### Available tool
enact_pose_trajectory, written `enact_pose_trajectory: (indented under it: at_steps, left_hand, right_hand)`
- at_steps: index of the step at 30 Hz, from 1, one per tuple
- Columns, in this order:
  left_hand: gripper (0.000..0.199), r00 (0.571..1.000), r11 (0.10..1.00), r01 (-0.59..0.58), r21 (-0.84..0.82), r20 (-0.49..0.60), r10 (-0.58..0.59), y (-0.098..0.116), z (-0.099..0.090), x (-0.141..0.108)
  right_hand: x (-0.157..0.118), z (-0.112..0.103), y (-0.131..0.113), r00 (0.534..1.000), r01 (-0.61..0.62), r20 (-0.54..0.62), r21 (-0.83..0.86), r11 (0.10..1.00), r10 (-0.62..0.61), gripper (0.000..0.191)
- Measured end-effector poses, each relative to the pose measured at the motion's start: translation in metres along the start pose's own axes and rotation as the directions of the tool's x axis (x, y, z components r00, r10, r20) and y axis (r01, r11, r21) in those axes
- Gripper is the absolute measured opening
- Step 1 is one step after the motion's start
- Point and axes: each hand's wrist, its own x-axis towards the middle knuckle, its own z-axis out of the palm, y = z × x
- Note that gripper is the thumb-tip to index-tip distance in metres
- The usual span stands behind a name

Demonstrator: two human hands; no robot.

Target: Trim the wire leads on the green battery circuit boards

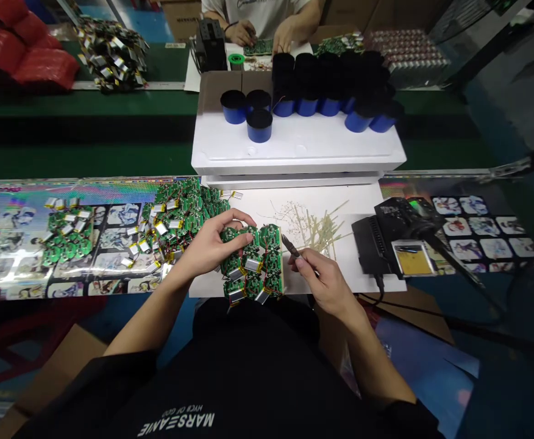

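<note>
My left hand (pixel 224 242) is closed on the upper left part of a green circuit board panel (pixel 272 259). Small silver battery cells (pixel 253 265) with yellow ends hang on wires along the panel's lower part. In my right hand (pixel 324 277) are small dark pliers (pixel 289 245), their jaws pointing up and left, just off the panel's right edge. Whether the jaws touch the panel, I cannot tell. Beyond the pliers, thin pale strips (pixel 324 228) and wire scraps lie scattered on a white sheet (pixel 258 210).
Left of my hand, more boards (pixel 180 210) with batteries are piled. A black soldering station (pixel 386 235) stands at right, with a yellow sponge tray (pixel 413 259). Blue cups (pixel 260 128) stand on a white foam box (pixel 299 152) ahead. Across the line, a co-worker's hands (pixel 283 36) handle a board.
</note>
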Motion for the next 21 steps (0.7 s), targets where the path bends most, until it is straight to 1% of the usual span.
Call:
enact_pose_trajectory:
  at_steps: [6, 10, 12, 14, 15, 16, 18, 19, 20, 21]
  left_hand:
    - [0.022, 0.999, 0.998, 0.049, -0.033, 0.007, -0.049, 0.002, 0.005, 0.003]
    - [0.022, 0.998, 0.998, 0.052, -0.039, 0.021, -0.051, 0.001, 0.007, 0.005]
    - [0.022, 0.998, 0.998, 0.052, -0.043, 0.025, -0.051, 0.0, 0.008, 0.006]
    - [0.022, 0.999, 0.997, 0.047, -0.055, 0.028, -0.046, -0.001, 0.008, 0.007]
    - [0.022, 0.999, 0.997, 0.042, -0.066, 0.032, -0.04, -0.002, 0.008, 0.008]
    - [0.022, 0.999, 0.996, 0.039, -0.083, 0.039, -0.036, -0.003, 0.009, 0.008]
    - [0.023, 0.998, 0.991, 0.043, -0.128, 0.052, -0.037, -0.006, 0.01, 0.009]
    - [0.023, 0.998, 0.988, 0.048, -0.149, 0.055, -0.04, -0.007, 0.01, 0.009]
    - [0.023, 0.998, 0.985, 0.052, -0.163, 0.053, -0.044, -0.008, 0.011, 0.01]
    - [0.023, 0.998, 0.985, 0.053, -0.165, 0.045, -0.046, -0.009, 0.011, 0.01]
  right_hand:
    - [0.0, 0.003, 0.006, 1.0, 0.027, -0.006, -0.095, 0.995, -0.027, 0.044]
    - [0.001, 0.002, 0.006, 1.0, 0.016, -0.004, -0.086, 0.996, -0.017, 0.044]
    - [0.0, 0.002, 0.006, 1.0, -0.008, -0.007, -0.049, 0.999, 0.008, 0.045]
    - [-0.001, 0.004, 0.007, 0.998, -0.057, 0.012, 0.066, 0.996, 0.056, 0.047]
    - [-0.002, 0.007, 0.008, 0.996, -0.091, 0.039, 0.167, 0.982, 0.086, 0.048]
    - [-0.002, 0.011, 0.009, 0.99, -0.132, 0.078, 0.294, 0.947, 0.113, 0.049]
    - [-0.004, 0.02, 0.01, 0.974, -0.222, 0.163, 0.541, 0.811, 0.158, 0.051]
    - [-0.005, 0.024, 0.01, 0.964, -0.262, 0.199, 0.626, 0.734, 0.175, 0.052]
    - [-0.005, 0.026, 0.01, 0.957, -0.288, 0.223, 0.677, 0.677, 0.184, 0.053]
    - [-0.005, 0.028, 0.01, 0.955, -0.296, 0.231, 0.695, 0.655, 0.186, 0.054]
